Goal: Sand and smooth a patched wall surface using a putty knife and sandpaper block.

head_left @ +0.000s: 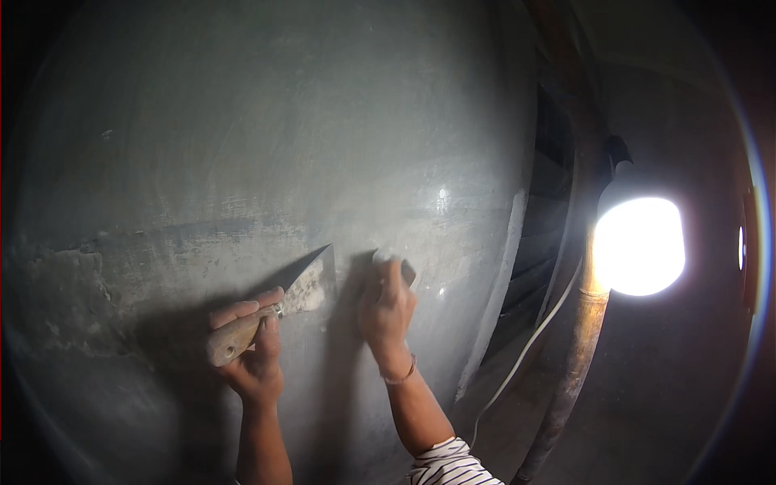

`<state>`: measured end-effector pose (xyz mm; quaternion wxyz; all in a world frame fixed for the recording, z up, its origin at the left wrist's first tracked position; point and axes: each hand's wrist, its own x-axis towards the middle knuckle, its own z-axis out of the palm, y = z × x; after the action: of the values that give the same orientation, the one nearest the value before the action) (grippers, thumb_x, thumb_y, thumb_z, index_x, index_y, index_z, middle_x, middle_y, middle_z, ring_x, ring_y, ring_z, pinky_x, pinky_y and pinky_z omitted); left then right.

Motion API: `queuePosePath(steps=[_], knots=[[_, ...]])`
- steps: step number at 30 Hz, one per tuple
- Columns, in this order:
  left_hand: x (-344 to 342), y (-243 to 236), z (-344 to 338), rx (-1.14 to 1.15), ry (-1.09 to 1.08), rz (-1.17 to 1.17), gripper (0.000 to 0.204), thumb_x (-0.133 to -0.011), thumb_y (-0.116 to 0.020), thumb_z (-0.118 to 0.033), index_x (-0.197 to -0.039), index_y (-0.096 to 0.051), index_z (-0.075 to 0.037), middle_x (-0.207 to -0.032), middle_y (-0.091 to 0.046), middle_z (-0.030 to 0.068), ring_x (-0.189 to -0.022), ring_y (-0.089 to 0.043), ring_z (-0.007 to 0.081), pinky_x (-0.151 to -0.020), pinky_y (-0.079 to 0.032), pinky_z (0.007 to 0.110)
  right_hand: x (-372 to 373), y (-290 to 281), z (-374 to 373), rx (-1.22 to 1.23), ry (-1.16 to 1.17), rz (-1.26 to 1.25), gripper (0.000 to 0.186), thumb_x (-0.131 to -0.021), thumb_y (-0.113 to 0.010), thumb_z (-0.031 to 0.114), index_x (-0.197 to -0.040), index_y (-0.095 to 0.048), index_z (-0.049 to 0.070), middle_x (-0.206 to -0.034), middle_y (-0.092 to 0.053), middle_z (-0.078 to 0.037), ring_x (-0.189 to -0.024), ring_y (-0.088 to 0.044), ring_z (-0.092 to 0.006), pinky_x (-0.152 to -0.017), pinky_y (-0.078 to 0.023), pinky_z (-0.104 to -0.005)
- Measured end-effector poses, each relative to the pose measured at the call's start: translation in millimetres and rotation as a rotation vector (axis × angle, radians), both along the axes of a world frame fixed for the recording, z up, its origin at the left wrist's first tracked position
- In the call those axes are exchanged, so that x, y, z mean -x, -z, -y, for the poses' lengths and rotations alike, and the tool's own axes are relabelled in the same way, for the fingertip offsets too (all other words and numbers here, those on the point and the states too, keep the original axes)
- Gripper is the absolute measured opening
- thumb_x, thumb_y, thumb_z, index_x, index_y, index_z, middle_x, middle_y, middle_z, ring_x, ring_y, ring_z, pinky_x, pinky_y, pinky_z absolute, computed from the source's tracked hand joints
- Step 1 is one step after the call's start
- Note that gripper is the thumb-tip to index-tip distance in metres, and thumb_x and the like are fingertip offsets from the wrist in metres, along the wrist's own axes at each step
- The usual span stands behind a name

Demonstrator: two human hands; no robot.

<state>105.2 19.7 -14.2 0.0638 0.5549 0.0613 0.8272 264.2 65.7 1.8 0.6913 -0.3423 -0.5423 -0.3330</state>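
My left hand (257, 347) is closed around the wooden handle of a putty knife (242, 333). The knife's triangular blade (309, 284), smeared with pale filler, points up and to the right, close to the grey wall (267, 145). To the right of the blade, my right hand (388, 311) is closed and raised at the wall. A small greyish edge shows beside its fingers, but what it grips is mostly hidden and blurred.
A rough, pale patch (73, 299) marks the wall at left. On the right, a glowing bulb (638, 246) hangs by a bamboo pole (578, 356), with a white cable (525, 352) running down beside it. Behind the pole is a dark slatted opening (541, 218).
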Motion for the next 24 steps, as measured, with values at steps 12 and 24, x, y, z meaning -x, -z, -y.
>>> queuePosePath(steps=[12,24], knots=[[2,6,-9,-0.008,-0.004,0.002,0.021,-0.083,-0.057,-0.001,-0.1,-0.046,0.002,-0.091,-0.063,0.0221,-0.087,-0.063,0.0243,-0.079,-0.051,0.033,6,-4,2,0.051,0.0,0.065,0.006,-0.082,-0.053,0.0,-0.086,-0.052,0.004,-0.069,-0.057,-0.015,-0.055,-0.056,-0.0324,-0.047,-0.043,-0.0385],[-4,2,0,0.043,-0.001,-0.026,0.022,-0.081,-0.056,0.001,-0.101,-0.046,0.002,-0.091,-0.063,0.0224,-0.087,-0.063,0.0248,-0.077,-0.051,0.032,-20,-4,-4,0.084,0.087,-0.046,0.008,-0.082,-0.054,-0.001,-0.086,-0.052,0.006,-0.067,-0.057,-0.016,-0.055,-0.057,-0.0326,-0.046,-0.042,-0.0382]])
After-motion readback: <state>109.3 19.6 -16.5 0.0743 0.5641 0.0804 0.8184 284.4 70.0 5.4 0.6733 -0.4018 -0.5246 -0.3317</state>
